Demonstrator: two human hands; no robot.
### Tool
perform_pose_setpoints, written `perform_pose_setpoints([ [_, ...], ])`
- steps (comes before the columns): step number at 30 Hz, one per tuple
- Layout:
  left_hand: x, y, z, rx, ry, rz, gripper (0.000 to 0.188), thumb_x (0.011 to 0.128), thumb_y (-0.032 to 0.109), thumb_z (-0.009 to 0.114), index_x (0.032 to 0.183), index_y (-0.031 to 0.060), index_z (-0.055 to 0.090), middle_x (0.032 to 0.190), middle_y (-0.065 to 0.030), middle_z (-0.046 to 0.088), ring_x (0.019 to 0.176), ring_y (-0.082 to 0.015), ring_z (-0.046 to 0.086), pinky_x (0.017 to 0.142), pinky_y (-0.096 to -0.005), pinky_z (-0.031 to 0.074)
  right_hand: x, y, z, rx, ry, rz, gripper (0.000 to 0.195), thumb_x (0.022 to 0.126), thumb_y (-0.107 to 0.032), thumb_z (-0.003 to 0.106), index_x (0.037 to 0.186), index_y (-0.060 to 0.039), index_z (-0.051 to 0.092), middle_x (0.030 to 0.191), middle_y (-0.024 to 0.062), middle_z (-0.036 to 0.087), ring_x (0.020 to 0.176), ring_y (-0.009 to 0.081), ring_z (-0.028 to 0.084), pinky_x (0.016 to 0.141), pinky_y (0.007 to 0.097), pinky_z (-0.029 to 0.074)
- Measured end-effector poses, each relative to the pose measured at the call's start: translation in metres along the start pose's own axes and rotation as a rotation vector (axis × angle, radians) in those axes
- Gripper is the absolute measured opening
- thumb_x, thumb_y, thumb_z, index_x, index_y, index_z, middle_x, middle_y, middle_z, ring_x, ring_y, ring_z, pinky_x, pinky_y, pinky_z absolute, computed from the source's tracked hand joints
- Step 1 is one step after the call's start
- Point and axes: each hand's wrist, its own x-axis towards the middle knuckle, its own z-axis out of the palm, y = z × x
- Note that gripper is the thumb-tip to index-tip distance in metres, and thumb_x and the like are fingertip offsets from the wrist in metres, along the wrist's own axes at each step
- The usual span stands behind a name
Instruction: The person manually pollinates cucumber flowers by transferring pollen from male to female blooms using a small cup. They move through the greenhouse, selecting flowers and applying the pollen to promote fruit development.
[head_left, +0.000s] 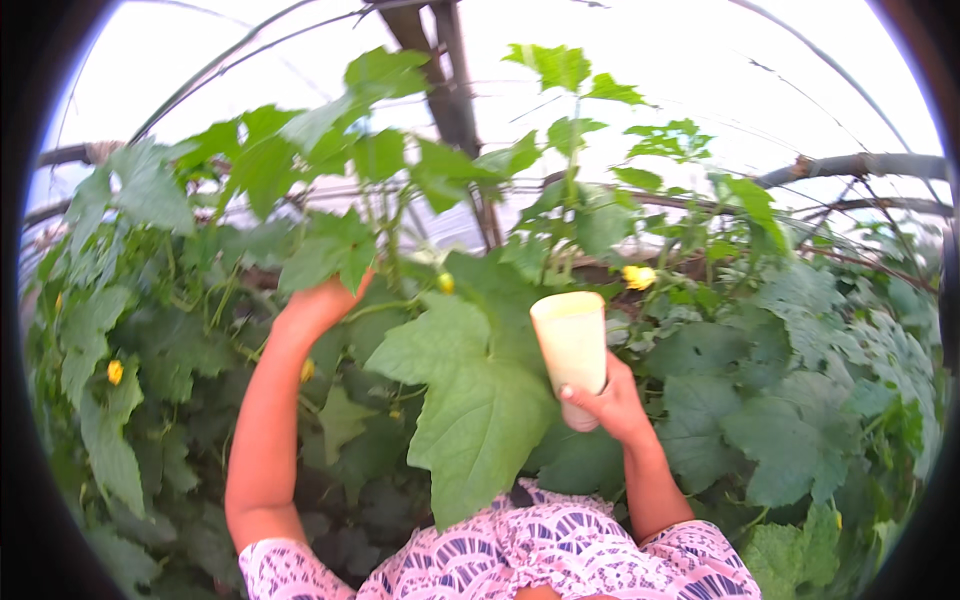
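My right hand (611, 401) is closed around the lower part of a tall pale yellow cup (571, 345), its open rim facing up. On the other side, my left hand (322, 300) reaches in among the vines, its fingers partly hidden behind a green lobed leaf (330, 247); whether they grip anything cannot be seen. A large broad leaf (487, 405) hangs between my arms, in front of my chest. Close above it is a small yellow bud (446, 283). A yellow flower (639, 277) stands just to the right of and above the cup.
Dense climbing foliage (705, 397) surrounds both arms. Another yellow flower (115, 372) is at the far left. Behind the plants rise a dark post (454, 97) and curved poles (862, 166) under pale translucent sheeting. Thin stems and wires cross at the right.
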Motion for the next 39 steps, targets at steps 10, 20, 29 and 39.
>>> perform_pose_setpoints([
  [10, 0.005, -0.009, 0.026, 0.283, -0.142, 0.054, 0.023, 0.085, 0.020, 0.044, 0.091, 0.0014, 0.056, 0.090, -0.0113, 0.058, 0.082, -0.0204, 0.058, 0.073, -0.0320, 0.046, -0.025, 0.009, -0.022, -0.078, 0.071, 0.053, 0.062, 0.069, -0.027, 0.079, 0.115, 0.0034, 0.051, 0.103, 0.0094, 0.060, 0.094, 0.0155, 0.056, 0.083, 0.0306, 0.045],
  [20, 0.015, 0.027, -0.003, -0.747, -0.032, -0.504, 0.013, 0.077, 0.003, 0.052, 0.088, -0.0012, 0.049, 0.076, -0.0096, 0.057, 0.059, -0.0128, 0.057, 0.053, -0.0247, 0.044, -0.034, 0.003, -0.023, -0.052, 0.061, 0.084, 0.061, 0.071, -0.023, 0.076, 0.121, 0.0008, 0.049, 0.110, 0.0094, 0.059, 0.099, 0.0163, 0.055, 0.087, 0.0316, 0.043],
  [29, 0.010, 0.039, -0.029, -1.302, 0.094, -0.738, 0.007, 0.080, -0.001, 0.046, 0.086, 0.0032, 0.048, 0.081, -0.0049, 0.054, 0.070, -0.0137, 0.058, 0.063, -0.0219, 0.049, -0.033, 0.011, -0.021, 0.048, 0.091, 0.081, 0.062, 0.072, -0.028, 0.075, 0.119, 0.0015, 0.049, 0.106, 0.0108, 0.059, 0.097, 0.0166, 0.055, 0.085, 0.0312, 0.044],
  [39, -0.203, 0.066, 0.013, -0.647, -0.662, -0.601, 0.028, 0.082, 0.012, 0.051, 0.104, -0.0034, 0.056, 0.110, -0.0122, 0.060, 0.104, -0.0206, 0.054, 0.086, -0.0334, 0.043, -0.044, 0.018, -0.043, 0.143, 0.132, 0.042, 0.056, 0.072, -0.019, 0.074, 0.118, 0.0003, 0.050, 0.107, 0.0077, 0.058, 0.098, 0.0136, 0.053, 0.087, 0.0305, 0.043],
])
